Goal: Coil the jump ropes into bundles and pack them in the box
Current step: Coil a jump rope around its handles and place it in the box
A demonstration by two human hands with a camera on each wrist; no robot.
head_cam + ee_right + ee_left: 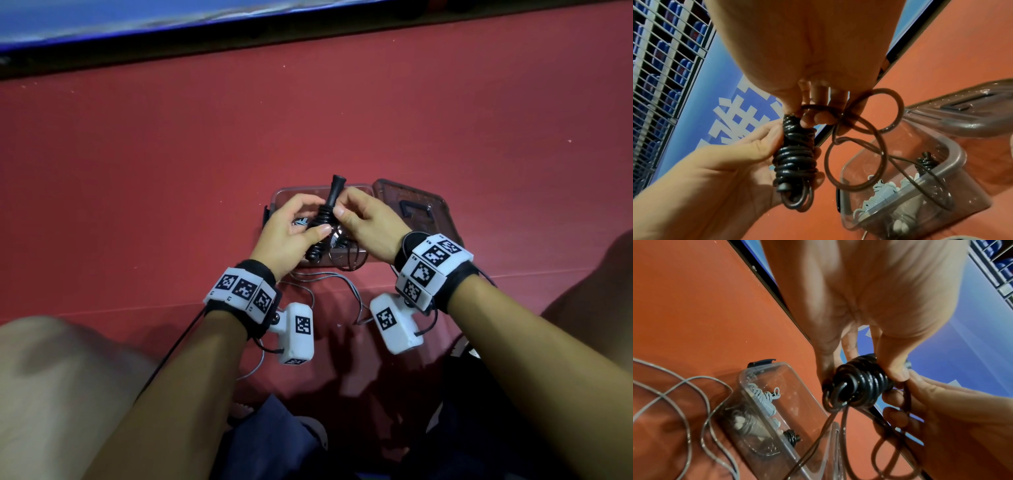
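black rope bundle [795, 155] is held above the clear box [953, 155]. left hand [291, 226] is curled around the wound turns; right hand [363, 219] pinches the loose cord [877, 113]. judged light, springy and slick, so grip across the windings. white characters on the blue board [740, 116] cannot be read.

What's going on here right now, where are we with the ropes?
A person sits on the red floor, winding a black jump rope round its own handles above the clear box. The left hand holds the bundle; the right hand pinches the loose cord, with several loops still hanging free. A coiled grey rope already lies in the box, its lid open beside it. Another grey rope lies uncoiled on the floor.
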